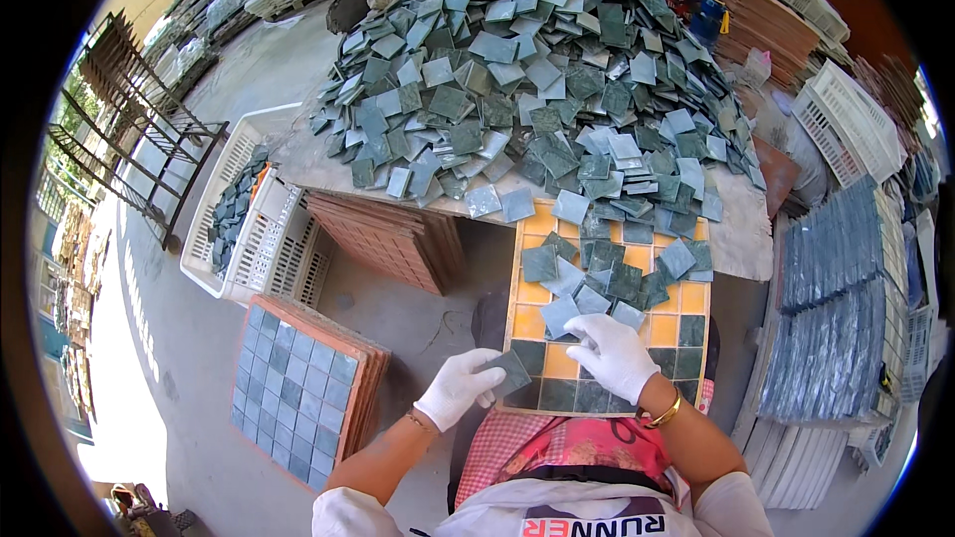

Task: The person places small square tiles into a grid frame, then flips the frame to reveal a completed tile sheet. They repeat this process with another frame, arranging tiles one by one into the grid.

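Note:
My left hand (460, 387), in a white glove, is closed on a dark green square tile (510, 373) at the lower left corner of a yellow gridded tray (527, 322). Over the tray's lower half is my right hand (615, 358), also gloved in white, its fingers bent and slightly apart. Its fingertips are beside a pale grey-green tile (558, 315); whether they touch it I cannot tell. Dark tiles (591, 397) fill the tray's nearest row of squares, and a few sit in the row above. Loose tiles (625, 281) lie overlapping across the tray's upper part.
A large heap of green-grey tiles (517, 70) covers the table beyond the tray. On the left stand a tile-filled panel (293, 388), reddish boards (383, 239), a white crate (269, 239) and a metal rack (129, 129). Stacked grey-blue tiles (831, 308) stand at right.

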{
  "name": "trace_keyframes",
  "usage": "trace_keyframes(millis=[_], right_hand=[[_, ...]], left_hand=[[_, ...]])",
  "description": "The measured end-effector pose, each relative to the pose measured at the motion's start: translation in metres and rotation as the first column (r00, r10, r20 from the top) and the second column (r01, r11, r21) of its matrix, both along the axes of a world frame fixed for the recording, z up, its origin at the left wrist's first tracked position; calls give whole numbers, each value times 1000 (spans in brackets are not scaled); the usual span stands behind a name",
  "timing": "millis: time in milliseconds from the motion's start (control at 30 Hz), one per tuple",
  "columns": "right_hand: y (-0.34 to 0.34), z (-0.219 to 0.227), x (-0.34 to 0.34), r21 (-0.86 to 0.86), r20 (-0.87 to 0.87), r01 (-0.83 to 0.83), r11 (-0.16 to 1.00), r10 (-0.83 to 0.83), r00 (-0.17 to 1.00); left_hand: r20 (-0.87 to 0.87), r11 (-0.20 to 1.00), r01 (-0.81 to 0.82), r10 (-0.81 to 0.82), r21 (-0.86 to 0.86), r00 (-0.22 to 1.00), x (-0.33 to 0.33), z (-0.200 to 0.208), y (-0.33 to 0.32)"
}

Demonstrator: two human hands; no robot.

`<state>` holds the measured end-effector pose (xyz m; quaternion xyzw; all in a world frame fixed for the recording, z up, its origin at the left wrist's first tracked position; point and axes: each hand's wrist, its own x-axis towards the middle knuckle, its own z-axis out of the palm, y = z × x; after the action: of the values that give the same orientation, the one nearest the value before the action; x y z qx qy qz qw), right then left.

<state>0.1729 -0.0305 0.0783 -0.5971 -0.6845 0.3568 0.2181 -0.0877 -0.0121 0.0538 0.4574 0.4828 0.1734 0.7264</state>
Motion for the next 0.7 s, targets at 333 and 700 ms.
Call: trace_keyframes(millis=[333, 700], right_hand=[[54, -3, -2, 155, 549, -500, 852, 346, 761], [-5, -38, 10, 70, 56, -116, 991, 112, 992]], left_hand=[[-45, 303, -213, 665, 929, 746, -320, 52, 210], [67, 857, -380, 381, 348, 922, -41, 2, 39]])
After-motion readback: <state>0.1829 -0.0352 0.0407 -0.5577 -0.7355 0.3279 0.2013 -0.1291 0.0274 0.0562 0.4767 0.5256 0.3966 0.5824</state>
